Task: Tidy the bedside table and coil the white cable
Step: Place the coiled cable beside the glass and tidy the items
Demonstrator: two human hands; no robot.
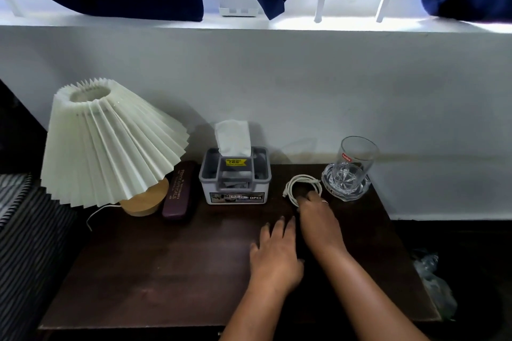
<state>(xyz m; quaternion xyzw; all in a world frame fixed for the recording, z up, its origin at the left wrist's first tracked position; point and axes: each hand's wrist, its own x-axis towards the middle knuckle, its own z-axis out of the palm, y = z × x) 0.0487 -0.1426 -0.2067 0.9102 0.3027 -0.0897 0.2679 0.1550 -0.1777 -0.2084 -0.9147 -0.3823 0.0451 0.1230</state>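
The white cable (302, 184) lies in a loose coil on the dark wooden bedside table (166, 271), between the tissue box and the glass. My right hand (318, 216) rests flat at the coil's near edge, fingertips touching the loops; whether it grips them is hidden by the fingers. My left hand (277, 255) lies flat on the tabletop just left of the right one, fingers spread, holding nothing.
A pleated white lamp (110, 144) with a wooden base stands at the back left, a dark glasses case (180, 191) beside it. A grey tissue box (235, 174) sits mid-back. A clear glass (354, 163) stands on a glass coaster (357, 191) at the back right. Bed at left.
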